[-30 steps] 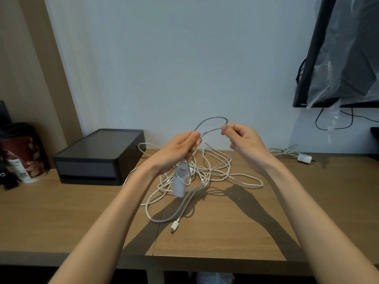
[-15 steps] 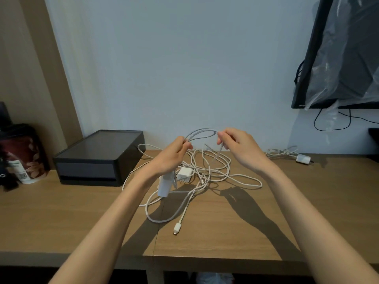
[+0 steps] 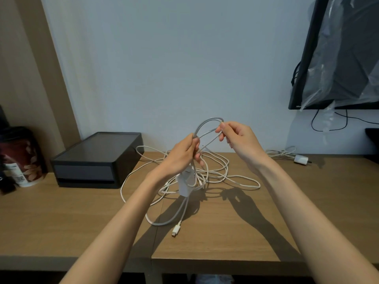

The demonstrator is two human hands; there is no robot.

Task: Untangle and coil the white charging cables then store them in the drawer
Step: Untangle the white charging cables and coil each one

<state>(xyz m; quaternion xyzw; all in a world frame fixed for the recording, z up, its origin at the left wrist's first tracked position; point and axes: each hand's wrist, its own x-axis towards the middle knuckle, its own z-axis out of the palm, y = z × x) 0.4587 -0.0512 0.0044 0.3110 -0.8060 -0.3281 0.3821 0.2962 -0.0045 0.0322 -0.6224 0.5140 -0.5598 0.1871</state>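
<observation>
My two bare forearms reach forward over a wooden surface (image 3: 61, 212). A tangle of white cables (image 3: 225, 173) lies on it in the middle, and several strands are lifted up into my hands.

My left hand (image 3: 182, 154) has its fingers curled around a bunch of strands. My right hand (image 3: 240, 140) pinches a loop (image 3: 207, 122) of the same cable between thumb and forefinger. The loop arches between the two hands, above the surface and in front of the pale wall.

Compared with half a second ago, the loop stands taller and my right hand is a little higher. My left hand has moved slightly to the right, closer to my right hand.

A white charger block (image 3: 185, 184) hangs just below my left hand, over the middle of the tangle. It has swung to the right since the earlier moment. One strand runs toward me and ends in a small plug (image 3: 176, 231) lying flat on the surface, where it was before.

A black drawer box (image 3: 96, 158) sits on the surface to the left, shut and well apart from my hands. A second white cable with its own charger (image 3: 300, 159) lies at the far right by the wall. A screen (image 3: 338, 52) covered in clear plastic hangs at the upper right, and a patterned canister (image 3: 20, 156) stands at the far left.
</observation>
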